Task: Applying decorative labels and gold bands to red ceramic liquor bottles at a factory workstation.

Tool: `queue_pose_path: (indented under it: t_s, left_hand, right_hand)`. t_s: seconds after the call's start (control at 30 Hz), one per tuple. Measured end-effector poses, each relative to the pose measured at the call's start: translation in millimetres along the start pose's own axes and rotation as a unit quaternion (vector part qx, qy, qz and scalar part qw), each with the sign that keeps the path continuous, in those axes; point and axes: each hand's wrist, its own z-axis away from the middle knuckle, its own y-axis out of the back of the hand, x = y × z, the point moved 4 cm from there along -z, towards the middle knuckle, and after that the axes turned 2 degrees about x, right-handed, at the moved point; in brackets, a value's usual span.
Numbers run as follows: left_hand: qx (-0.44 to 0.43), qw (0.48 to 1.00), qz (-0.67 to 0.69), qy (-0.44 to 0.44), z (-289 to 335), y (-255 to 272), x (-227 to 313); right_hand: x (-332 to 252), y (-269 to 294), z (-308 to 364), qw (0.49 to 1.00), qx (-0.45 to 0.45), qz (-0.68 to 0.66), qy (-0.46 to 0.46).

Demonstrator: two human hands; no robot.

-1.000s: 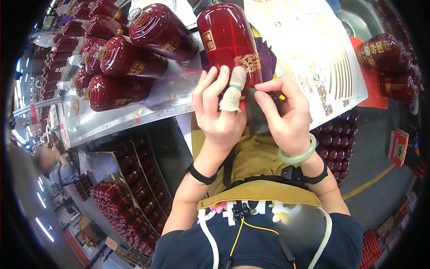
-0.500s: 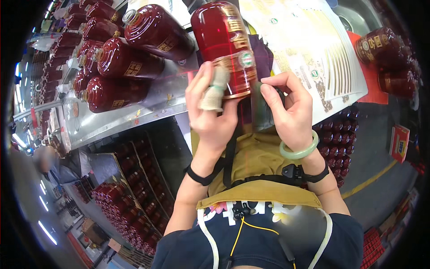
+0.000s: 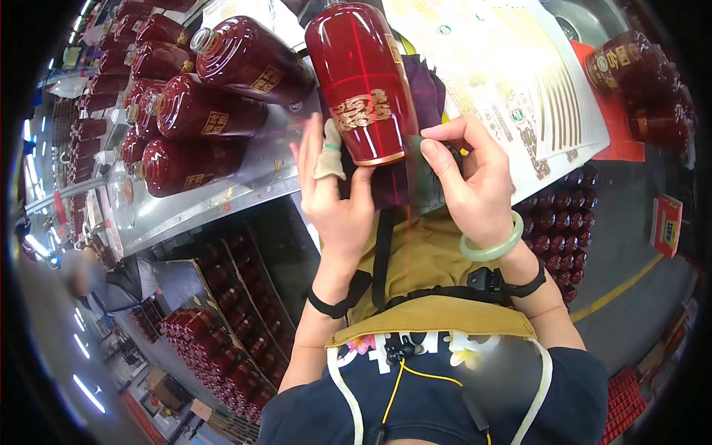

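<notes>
A glossy dark red bottle [image 3: 361, 81] lies on its side on a dark purple cloth [image 3: 428, 93], its base toward me and gold raised lettering facing up. My left hand [image 3: 337, 193] is at the base's left side, fingers stretched out and apart, thumb by the bottom rim; pale fabric covers [image 3: 329, 159] wrap a finger or two. Right of the base, my right hand [image 3: 475, 174] pinches a thin, dark greenish, see-through strip [image 3: 424, 178] between thumb and forefinger. The strip's exact kind cannot be made out. A green bangle [image 3: 493, 245] circles my right wrist.
Several red bottles [image 3: 252, 63] crowd the metal table at left. A white sheet of gold stickers [image 3: 519, 96] covers the right side, near a red mat [image 3: 619, 126] with more bottles. Stacked bottles [image 3: 560, 215] stand below the table on both sides; a metal basin [image 3: 586, 22] is at far right.
The bottle has turned about its length, so a different gold design faces up. My left hand has slid left and its fingers have straightened; my right hand has barely shifted and keeps its pinch.
</notes>
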Motion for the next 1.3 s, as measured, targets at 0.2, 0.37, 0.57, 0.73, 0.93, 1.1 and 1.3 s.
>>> queue_pose_path:
  t_s: [0.2, 0.37, 0.57, 0.73, 0.93, 1.1, 1.3]
  left_hand:
    - [0.055, 0.993, -0.003, -0.107, -13, 1, 30]
    - [0.021, 0.997, 0.043, -0.067, -9, 5, 6]
    - [-0.034, 0.995, 0.085, -0.033, -3, 2, -5]
    - [-0.05, 0.996, 0.064, -0.028, -6, 6, -3]
    - [-0.083, 0.993, 0.089, -0.007, -23, 21, 15]
    - [-0.044, 0.881, 0.4, 0.25, -55, 9, -5]
    - [-0.14, 0.836, 0.387, 0.364, -107, -25, -9]
  right_hand:
    - [-9, -3, -2, 1.0, -0.025, 0.004, -0.018]
    - [-5, 12, -8, 0.997, -0.01, 0.05, -0.055]
    - [-11, 7, 1, 0.999, 0.021, -0.016, -0.022]
    - [1, 9, -6, 0.998, -0.01, 0.045, -0.048]
    - [-15, 3, 2, 1.0, -0.013, 0.003, -0.027]
    - [-12, 23, -26, 0.995, -0.007, 0.093, -0.042]
    - [-51, 22, -40, 0.991, -0.066, 0.071, 0.087]
